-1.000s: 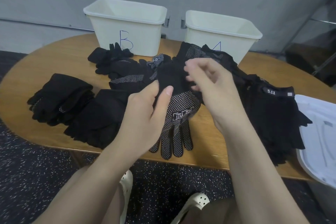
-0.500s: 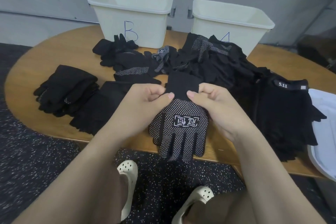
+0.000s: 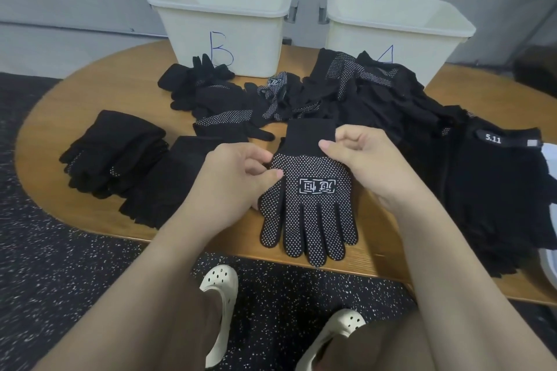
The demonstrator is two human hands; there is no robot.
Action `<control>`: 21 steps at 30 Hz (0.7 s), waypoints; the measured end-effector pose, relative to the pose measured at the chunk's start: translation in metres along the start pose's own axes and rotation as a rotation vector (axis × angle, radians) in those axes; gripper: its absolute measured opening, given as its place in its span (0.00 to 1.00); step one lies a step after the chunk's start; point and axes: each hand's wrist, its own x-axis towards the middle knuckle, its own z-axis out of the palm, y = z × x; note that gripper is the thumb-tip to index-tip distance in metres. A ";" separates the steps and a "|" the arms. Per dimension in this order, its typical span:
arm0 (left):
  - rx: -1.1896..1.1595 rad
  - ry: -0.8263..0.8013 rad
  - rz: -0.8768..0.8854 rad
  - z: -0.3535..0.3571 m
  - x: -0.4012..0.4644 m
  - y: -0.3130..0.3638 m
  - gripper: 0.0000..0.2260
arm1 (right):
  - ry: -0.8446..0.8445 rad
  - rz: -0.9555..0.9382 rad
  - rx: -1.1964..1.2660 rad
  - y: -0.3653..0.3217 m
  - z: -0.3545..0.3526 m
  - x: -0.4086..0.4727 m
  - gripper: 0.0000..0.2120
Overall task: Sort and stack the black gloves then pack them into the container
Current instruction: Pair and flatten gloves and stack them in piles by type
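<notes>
Your hands hold one black knit glove with white grip dots [image 3: 307, 205] flat near the front edge of the rounded wooden tabletop [image 3: 90, 93], fingers pointing toward you and their tips reaching that edge. Your left hand [image 3: 235, 181] pinches the glove's left side just below the cuff; your right hand [image 3: 361, 166] pinches the plain ribbed cuff at its right corner.

Bare wood shows at the far left of the tabletop and in a narrow strip along the front edge. To the left lie two stacks of black gloves [image 3: 114, 153], side by side. A loose heap of black dotted gloves [image 3: 346, 96] fills the middle, touching the held glove's cuff and lying against both cream plastic bins. A pile of black gloves with a strap tag [image 3: 497, 190] covers the right side, next to a white lid [image 3: 551, 220] at the frame edge.

The left cream plastic bin [image 3: 223, 24] carries a handwritten "B"; the right cream plastic bin [image 3: 398, 27] carries a partly hidden "A". The strap tag reads "5.11". The held glove's palm bears a white boxed print, upside down to you and not readable.
</notes>
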 end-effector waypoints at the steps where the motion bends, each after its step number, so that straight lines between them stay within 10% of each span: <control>1: 0.014 0.009 0.006 0.000 0.000 0.000 0.12 | 0.015 -0.008 -0.016 0.000 0.002 0.001 0.20; 21: -0.022 0.029 -0.088 0.006 0.002 -0.009 0.10 | 0.267 -0.066 -0.408 0.015 0.024 0.012 0.12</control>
